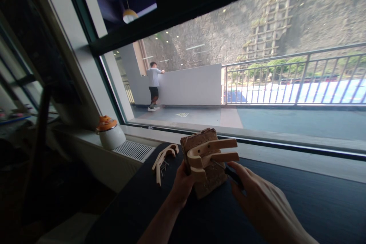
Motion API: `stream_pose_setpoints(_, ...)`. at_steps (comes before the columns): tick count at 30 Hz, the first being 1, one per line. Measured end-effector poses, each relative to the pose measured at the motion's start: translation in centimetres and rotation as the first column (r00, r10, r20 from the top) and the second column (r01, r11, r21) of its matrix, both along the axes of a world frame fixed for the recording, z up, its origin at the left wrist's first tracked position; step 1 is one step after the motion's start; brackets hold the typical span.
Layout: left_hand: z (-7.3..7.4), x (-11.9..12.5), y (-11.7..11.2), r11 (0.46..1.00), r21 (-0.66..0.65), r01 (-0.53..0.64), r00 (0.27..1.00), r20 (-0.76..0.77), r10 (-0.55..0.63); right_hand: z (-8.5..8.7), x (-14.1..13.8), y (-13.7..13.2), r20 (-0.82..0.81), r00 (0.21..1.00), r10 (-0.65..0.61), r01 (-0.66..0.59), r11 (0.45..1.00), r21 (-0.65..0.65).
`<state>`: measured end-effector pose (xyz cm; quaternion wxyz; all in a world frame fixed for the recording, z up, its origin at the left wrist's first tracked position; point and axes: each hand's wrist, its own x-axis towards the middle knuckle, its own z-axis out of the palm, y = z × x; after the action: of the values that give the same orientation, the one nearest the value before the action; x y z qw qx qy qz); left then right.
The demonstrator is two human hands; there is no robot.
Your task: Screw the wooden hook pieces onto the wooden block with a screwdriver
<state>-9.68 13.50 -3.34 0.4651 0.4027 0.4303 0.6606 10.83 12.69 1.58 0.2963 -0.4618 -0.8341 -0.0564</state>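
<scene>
My left hand (183,183) grips the lower left side of a wooden block assembly (204,158), a brown chipboard piece with pale curved wooden parts and two prongs pointing right. It is held upright over the dark table (300,202). My right hand (257,194) is closed round a thin dark tool (233,174) whose tip meets the right side of the wooden piece.
Loose curved wooden pieces (163,159) and small nails (163,167) lie on the table left of my hands. A white pot with an orange lid (110,132) stands on the sill. Beyond the window a person (153,85) stands on a terrace with a railing (291,80).
</scene>
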Motion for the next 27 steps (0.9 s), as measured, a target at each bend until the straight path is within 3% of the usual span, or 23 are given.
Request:
stream_pose_setpoints(4, 0.1, 0.0, -0.1, 1.0, -0.01, -0.019, 1.0, -0.006, 0.019, -0.1, -0.1, 0.0, 0.059, 0.995, 0.086, -0.095, 0.982, 0.166)
stream_pose_setpoints(7, 0.1, -0.1, -0.2, 1.0, 0.003, -0.025, 0.999, -0.024, 0.025, 0.3, -0.1, 0.0, 0.086, 0.986, 0.143, -0.157, 0.969, 0.189)
stream_pose_setpoints(13, 0.2, -0.1, -0.2, 0.999, 0.039, 0.0, 0.999, -0.052, 0.002, 0.8, 0.0, 0.1, 0.013, 0.993, 0.116, -0.117, 0.987, 0.108)
stream_pose_setpoints(17, 0.4, 0.0, -0.4, 0.999, 0.029, 0.016, 0.999, -0.042, -0.014, 1.0, 0.2, 0.4, -0.062, 0.997, 0.056, -0.059, 0.997, -0.053)
stream_pose_setpoints(22, 0.3, 0.0, -0.4, 0.998, 0.053, 0.022, 0.998, -0.059, -0.019, 1.3, 0.3, 0.3, -0.114, 0.992, -0.057, 0.027, 0.968, -0.248)
stream_pose_setpoints(27, 0.2, 0.1, -0.3, 0.999, 0.015, -0.033, 0.998, -0.056, 0.034, 1.3, -0.1, -0.5, -0.067, 0.997, -0.037, 0.028, 0.991, -0.132)
